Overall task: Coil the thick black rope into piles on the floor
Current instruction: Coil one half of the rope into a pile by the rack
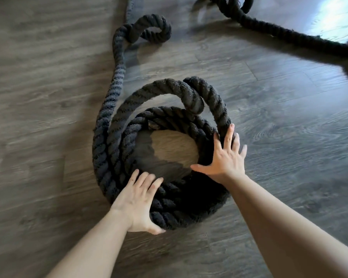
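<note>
A thick black twisted rope lies coiled in a round pile [169,125] on the grey wood floor, with several turns stacked around a bare centre. My left hand [138,199] grips the near left side of the coil, fingers on top and thumb under its outer edge. My right hand [225,157] lies flat on the coil's right side, fingers spread apart. From the pile's left side a loose length of rope [119,63] runs away from me and bends into a small loop at the top.
Another stretch of black rope [279,31] crosses the floor at the upper right, with a tangle at the top edge. Grey wood-look floor [289,127] lies all around the pile. Bright glare falls at the top right corner.
</note>
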`<state>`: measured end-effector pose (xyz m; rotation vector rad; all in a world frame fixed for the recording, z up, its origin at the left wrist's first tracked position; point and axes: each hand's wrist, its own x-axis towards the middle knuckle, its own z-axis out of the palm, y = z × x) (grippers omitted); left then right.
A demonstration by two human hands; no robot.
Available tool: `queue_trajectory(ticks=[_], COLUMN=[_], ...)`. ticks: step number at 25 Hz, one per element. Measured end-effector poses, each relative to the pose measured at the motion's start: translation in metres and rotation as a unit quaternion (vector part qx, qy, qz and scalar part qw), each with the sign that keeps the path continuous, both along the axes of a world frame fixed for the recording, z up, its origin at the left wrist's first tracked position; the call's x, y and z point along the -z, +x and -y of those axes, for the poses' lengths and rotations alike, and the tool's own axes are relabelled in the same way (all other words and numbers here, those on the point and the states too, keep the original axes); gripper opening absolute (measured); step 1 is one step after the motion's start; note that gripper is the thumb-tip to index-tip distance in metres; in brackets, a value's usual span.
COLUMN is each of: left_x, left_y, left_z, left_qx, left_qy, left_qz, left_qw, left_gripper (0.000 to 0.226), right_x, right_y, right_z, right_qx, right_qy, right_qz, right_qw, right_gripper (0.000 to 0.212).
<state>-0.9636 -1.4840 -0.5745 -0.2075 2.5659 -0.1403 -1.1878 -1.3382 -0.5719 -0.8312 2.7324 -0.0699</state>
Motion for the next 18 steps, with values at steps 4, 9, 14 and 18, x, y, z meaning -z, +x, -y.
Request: queue_trajectory(ticks=[4,9,14,18], left_x=[-0.007,-0.015,-0.01,-0.014], left_y=[-0.005,-0.008,-0.013,-0.024], left_z=[0.002,0.001,0.01,0.033], left_qx=[-0.026,-0.016,-0.02,0.011], left_qy=[0.02,0.032,0.073,0.138], left_qz=[0.011,0.037,0.046,0.038], left_qw=[0.999,0.999,0.996,0.99], left_gripper=[0.143,0.14,0.143,0.15], right_x=[-0.016,-0.036,-0.025,-0.019], right_y=[0.066,0.1,0.084,0.07], right_z=[0.008,0.026,0.04,0.046], right_qx=[0.212,0.35,0.337,0.318], right_qy=[0.0,0.025,0.101,0.129], right_qz=[0.095,0.29,0.284,0.277], right_qw=[0.973,0.89,0.892,0.897], right_gripper=[0.127,0.149,0.154,0.155])
